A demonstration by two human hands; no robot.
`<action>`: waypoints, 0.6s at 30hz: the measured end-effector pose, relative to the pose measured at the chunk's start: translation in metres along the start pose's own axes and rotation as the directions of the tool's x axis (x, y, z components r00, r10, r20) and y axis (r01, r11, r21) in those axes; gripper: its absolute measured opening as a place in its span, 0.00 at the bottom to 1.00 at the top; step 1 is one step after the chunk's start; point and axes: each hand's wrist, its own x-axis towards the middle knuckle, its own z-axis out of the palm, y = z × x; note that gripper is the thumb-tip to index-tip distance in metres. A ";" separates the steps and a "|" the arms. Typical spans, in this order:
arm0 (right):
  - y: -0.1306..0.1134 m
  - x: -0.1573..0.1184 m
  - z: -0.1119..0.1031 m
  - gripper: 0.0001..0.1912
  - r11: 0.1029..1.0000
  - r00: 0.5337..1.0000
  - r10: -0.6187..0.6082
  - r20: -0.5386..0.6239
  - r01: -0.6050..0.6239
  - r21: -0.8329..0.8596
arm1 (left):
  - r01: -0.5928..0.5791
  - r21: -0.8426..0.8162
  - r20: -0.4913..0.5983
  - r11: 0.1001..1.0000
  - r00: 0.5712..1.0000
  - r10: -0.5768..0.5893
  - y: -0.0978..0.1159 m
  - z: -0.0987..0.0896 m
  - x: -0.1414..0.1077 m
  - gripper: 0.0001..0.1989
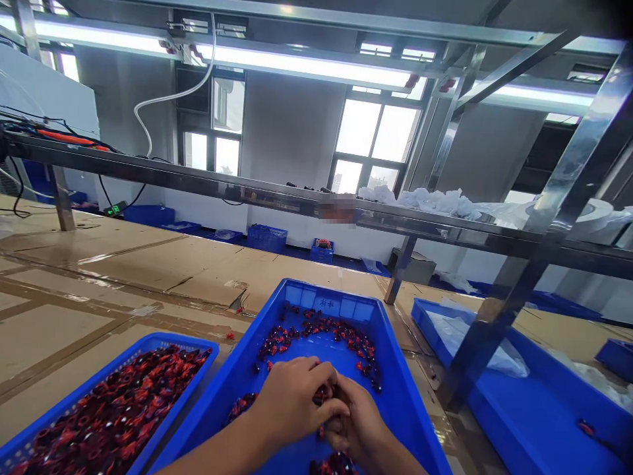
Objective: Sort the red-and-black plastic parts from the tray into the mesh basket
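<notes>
My left hand (291, 402) and my right hand (359, 422) are close together low in a blue plastic tray (316, 293). Their fingers curl around a small cluster of red-and-black parts (322, 396), partly hidden by my fingers. More of these small parts (316, 330) lie scattered in an arc across the tray floor, and others lie beneath my wrists. To my left, a second blue tray (168, 340) holds a dense heap of similar parts (113, 409).
A third blue tray (519, 422) with a white plastic bag (475, 346) stands to the right. The trays rest on cardboard sheets (123, 264). A steel shelf frame (247, 191) crosses above, with crumpled white plastic (425, 201) on it. Blue crates (267, 237) stand beyond.
</notes>
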 end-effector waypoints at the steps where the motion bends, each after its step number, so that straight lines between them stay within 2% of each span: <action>1: 0.000 0.000 -0.001 0.19 1.000 1.000 -0.017 0.014 0.017 0.015 | 0.021 -0.112 0.004 0.993 1.000 -0.020 0.001 -0.001 0.001 0.12; 4: -0.004 -0.001 -0.004 0.16 0.997 0.997 -0.059 0.041 0.057 0.055 | 0.142 -0.454 0.050 0.879 0.990 -0.134 0.002 -0.006 0.004 0.09; 6: -0.008 -0.002 -0.006 0.14 0.993 0.994 -0.102 0.049 0.099 0.059 | 0.207 -0.572 0.097 0.794 0.978 -0.185 0.002 -0.007 0.005 0.08; 9: -0.012 -0.004 -0.006 0.12 0.980 0.978 -0.199 0.058 0.197 0.035 | 0.211 -0.606 0.098 0.767 0.977 -0.191 0.001 -0.003 0.005 0.16; 11: -0.013 -0.006 -0.004 0.16 0.959 0.958 -0.278 0.075 0.280 -0.031 | 0.197 -0.595 0.086 0.779 0.980 -0.182 0.000 0.003 0.003 0.21; 14: -0.014 -0.010 0.001 0.22 0.909 0.927 -0.360 0.108 0.375 -0.184 | 0.190 -0.587 0.069 0.787 0.980 -0.185 -0.001 0.012 -0.001 0.21; 18: -0.018 -0.013 0.001 0.20 0.918 0.944 -0.316 0.096 0.330 -0.221 | 0.153 -0.611 0.023 0.777 0.984 -0.175 0.002 0.012 -0.002 0.18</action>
